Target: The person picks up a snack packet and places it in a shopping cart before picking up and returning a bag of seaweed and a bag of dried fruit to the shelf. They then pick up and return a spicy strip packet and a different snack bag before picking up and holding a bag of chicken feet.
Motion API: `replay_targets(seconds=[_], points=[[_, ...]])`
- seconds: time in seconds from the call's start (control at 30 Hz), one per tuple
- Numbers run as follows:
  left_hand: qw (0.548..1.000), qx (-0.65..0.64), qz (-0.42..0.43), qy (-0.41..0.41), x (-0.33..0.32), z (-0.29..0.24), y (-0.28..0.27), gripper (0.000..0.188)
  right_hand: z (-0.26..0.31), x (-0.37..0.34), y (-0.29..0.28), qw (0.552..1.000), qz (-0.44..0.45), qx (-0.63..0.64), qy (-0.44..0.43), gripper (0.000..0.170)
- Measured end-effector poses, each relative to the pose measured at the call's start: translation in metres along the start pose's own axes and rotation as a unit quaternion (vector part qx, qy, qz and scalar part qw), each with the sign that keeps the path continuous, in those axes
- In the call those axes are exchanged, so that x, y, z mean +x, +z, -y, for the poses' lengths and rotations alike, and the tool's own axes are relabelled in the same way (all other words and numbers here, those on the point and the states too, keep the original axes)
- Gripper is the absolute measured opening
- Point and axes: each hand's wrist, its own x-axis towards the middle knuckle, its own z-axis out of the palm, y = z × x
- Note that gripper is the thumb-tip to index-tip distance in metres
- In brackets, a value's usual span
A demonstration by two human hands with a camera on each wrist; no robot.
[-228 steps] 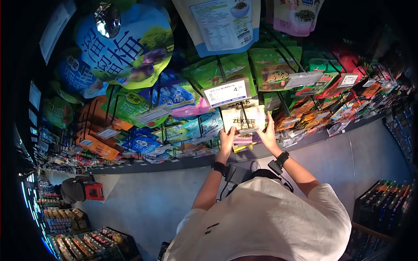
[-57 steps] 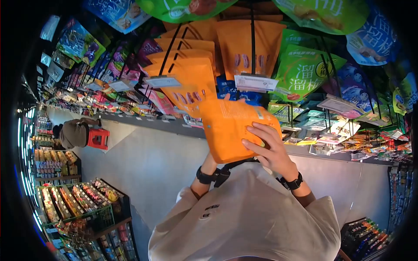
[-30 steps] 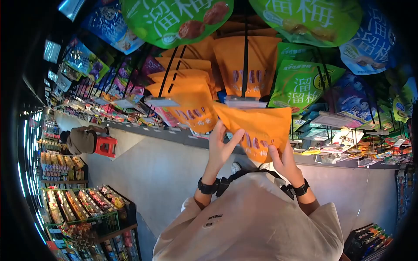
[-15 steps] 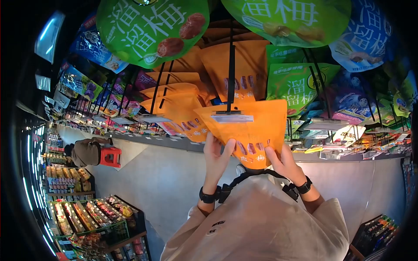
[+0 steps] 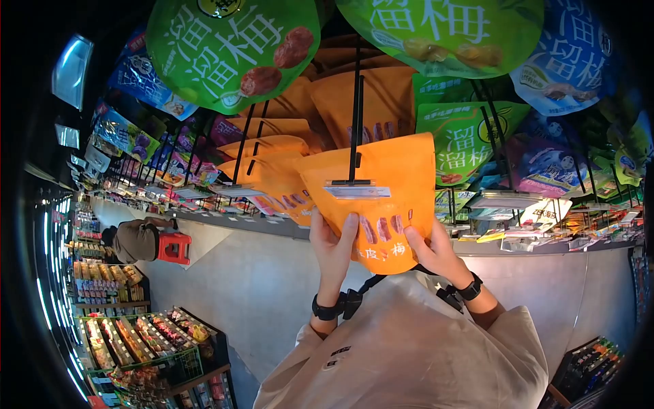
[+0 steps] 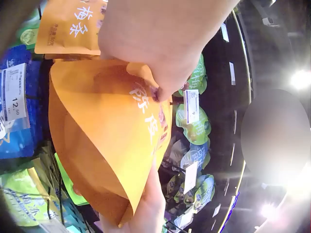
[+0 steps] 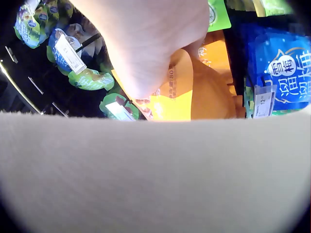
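Observation:
An orange pouch [image 5: 381, 163] with white characters is upright at a black display hook, its top edge behind the hook's price tag [image 5: 357, 191]. My left hand [image 5: 332, 249] pinches the pouch's lower left side, thumb on the front and fingers behind. At the lower right side my right hand [image 5: 439, 255] grips it the same way. The left wrist view shows the pouch [image 6: 97, 131] bulging at its base, with the left hand [image 6: 150, 39] at its edge. In the right wrist view the right hand [image 7: 150, 48] covers part of the pouch [image 7: 177, 92].
More orange pouches [image 5: 269, 163] hang to the left, and a green pouch [image 5: 460, 146] to the right. Large green bags [image 5: 231, 54] hang overhead. A person [image 5: 136, 240] is beside a red stool [image 5: 174, 247] at the left. Snack racks [image 5: 143, 341] stand lower left.
The orange pouch, earlier turned with its printed back up and away from the hook, now faces front at the hook's tag. Over the last half second both hands shifted slightly left with it.

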Motion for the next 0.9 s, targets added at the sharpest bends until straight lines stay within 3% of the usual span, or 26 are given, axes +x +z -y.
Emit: replay_targets(seconds=[0.13, 0.23, 0.27, 0.37, 0.5, 0.57, 0.67, 0.87, 0.9], points=[[1.000, 0.017, -0.001, -0.012, 0.021, 0.010, 0.002, 0.033, 0.002, 0.015, 0.010, 0.995, -0.072, 0.071, 0.019, 0.049], [0.998, 0.043, 0.044, -0.016, 0.030, 0.014, 0.011, 0.040, -0.010, 0.023, 0.014, 0.987, -0.141, 0.070, 0.003, 0.049], [0.997, 0.044, 0.050, 0.028, 0.027, 0.013, 0.018, 0.048, -0.011, 0.026, 0.013, 0.985, -0.163, 0.058, -0.013, 0.048], [0.994, 0.091, 0.056, 0.033, 0.026, 0.017, 0.019, 0.055, -0.012, 0.021, 0.007, 0.989, -0.142, 0.026, 0.012, 0.043], [0.989, 0.134, 0.007, 0.056, 0.041, 0.017, 0.022, 0.036, -0.015, 0.009, 0.003, 0.989, -0.132, 0.055, 0.030, 0.040], [0.993, 0.113, 0.039, -0.011, 0.048, 0.015, 0.020, 0.028, -0.018, 0.002, 0.002, 0.989, -0.143, 0.032, 0.011, 0.038], [0.995, 0.081, 0.059, 0.002, 0.055, 0.016, 0.026, 0.024, -0.012, -0.003, 0.005, 0.987, -0.159, 0.003, -0.010, 0.038], [0.987, 0.114, 0.076, 0.081, 0.079, 0.079, 0.012, 0.024, -0.003, -0.017, 0.019, 0.976, -0.204, -0.065, -0.039, 0.037], [0.985, 0.130, 0.083, 0.070, 0.082, 0.075, 0.010, 0.037, -0.002, -0.020, 0.022, 0.972, -0.212, -0.091, -0.047, 0.037]])
